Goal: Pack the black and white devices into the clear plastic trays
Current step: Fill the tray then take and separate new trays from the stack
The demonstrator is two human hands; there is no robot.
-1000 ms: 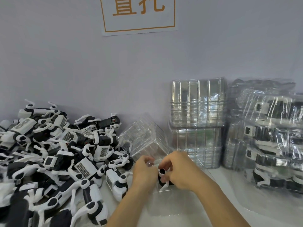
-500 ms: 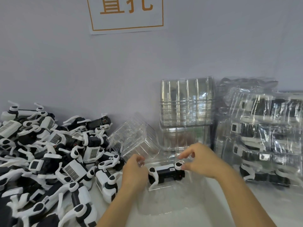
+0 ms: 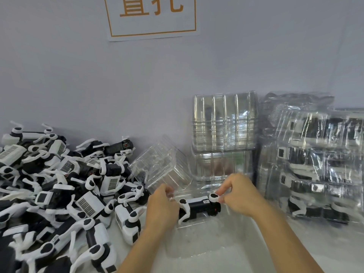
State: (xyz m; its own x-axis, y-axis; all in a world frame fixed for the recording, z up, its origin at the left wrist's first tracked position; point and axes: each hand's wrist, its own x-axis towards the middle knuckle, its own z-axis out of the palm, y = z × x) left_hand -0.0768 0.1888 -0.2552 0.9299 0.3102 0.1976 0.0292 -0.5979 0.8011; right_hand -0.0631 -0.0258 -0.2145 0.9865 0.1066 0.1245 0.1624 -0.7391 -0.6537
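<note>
A black and white device (image 3: 199,208) lies lengthwise in a clear plastic tray (image 3: 199,241) on the table in front of me. My left hand (image 3: 162,206) grips the device's left end and the tray edge. My right hand (image 3: 239,192) pinches the white rounded part at the device's right end. A big heap of loose black and white devices (image 3: 59,190) covers the table to the left.
An empty clear tray (image 3: 160,168) leans tilted behind my left hand. Stacks of empty trays (image 3: 223,138) stand against the wall. At the right stand packed trays (image 3: 319,162) with devices inside. A paper sign (image 3: 151,16) hangs on the wall.
The device, first held upright between both hands, has been turned and laid lengthwise into the tray. My hands have spread apart to its two ends.
</note>
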